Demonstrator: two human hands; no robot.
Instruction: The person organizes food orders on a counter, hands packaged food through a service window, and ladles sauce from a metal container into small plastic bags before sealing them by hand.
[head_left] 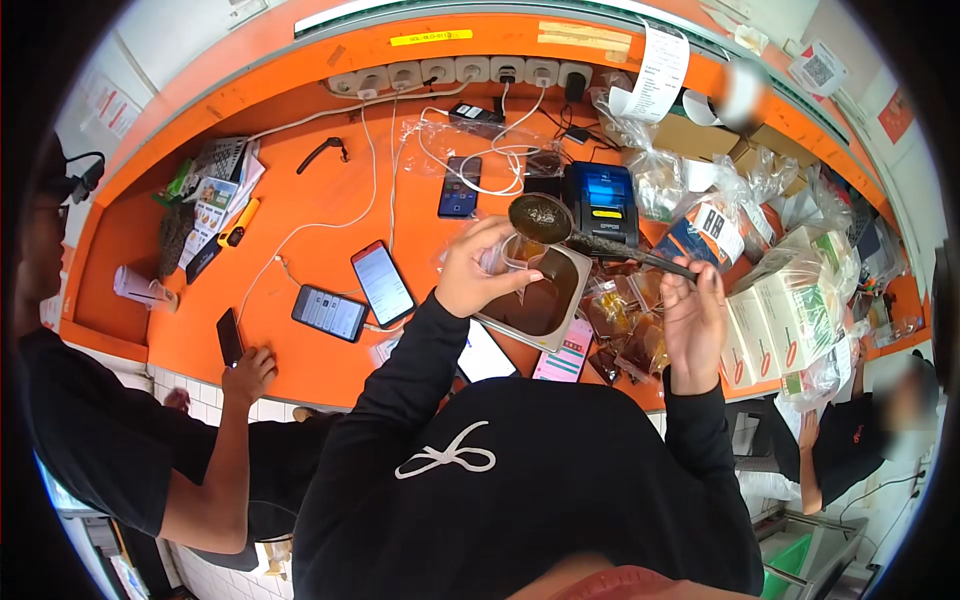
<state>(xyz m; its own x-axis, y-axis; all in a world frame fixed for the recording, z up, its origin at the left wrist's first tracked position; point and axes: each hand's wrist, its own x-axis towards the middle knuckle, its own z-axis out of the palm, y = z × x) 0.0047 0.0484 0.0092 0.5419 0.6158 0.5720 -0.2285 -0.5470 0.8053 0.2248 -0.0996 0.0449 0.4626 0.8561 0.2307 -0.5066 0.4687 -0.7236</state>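
My right hand (694,325) is closed around the dark handle of a ladle (541,218). The ladle's bowl, coated with brown sauce, is raised above a metal container (578,315) of dark brown liquid. Over the container's near left side, my left hand (472,272) grips a small clear plastic cup (521,251) with some brown sauce in it. The ladle's bowl hangs just above the cup; whether they touch I cannot tell.
Several phones (383,283) and cables lie to the left. Behind the container stands a label printer (604,200). Sauce packets (628,318), white boxes (780,320) and plastic bags crowd the right. A person (140,430) at left touches a black phone (230,338); another person (850,440) is at right.
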